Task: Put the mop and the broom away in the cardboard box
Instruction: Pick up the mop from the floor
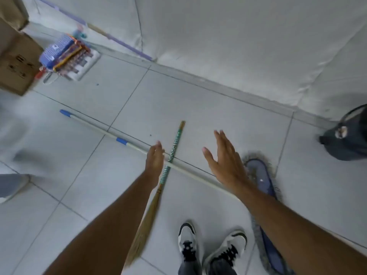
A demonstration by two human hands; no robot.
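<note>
A mop lies on the tiled floor, its long white handle (95, 130) with blue bands running from upper left to lower right, its blue flat head (262, 179) at the right under my right arm. A grass broom (174, 147) with a green-wrapped handle crosses the mop handle; its straw bristles (145, 225) point toward me. My left hand (155, 161) hovers over the crossing, fingers extended, holding nothing. Just right of the broom, my right hand (224, 161) is spread open above the floor. The cardboard box (15, 62) stands at the far left.
Beside the box lies a pile of colourful packets on a white tray (69, 56). A white covered sofa (238, 36) fills the back. A dark bag (347, 135) sits at the right. My shoes (210, 247) are at the bottom; another person's foot (10, 187) at the left edge.
</note>
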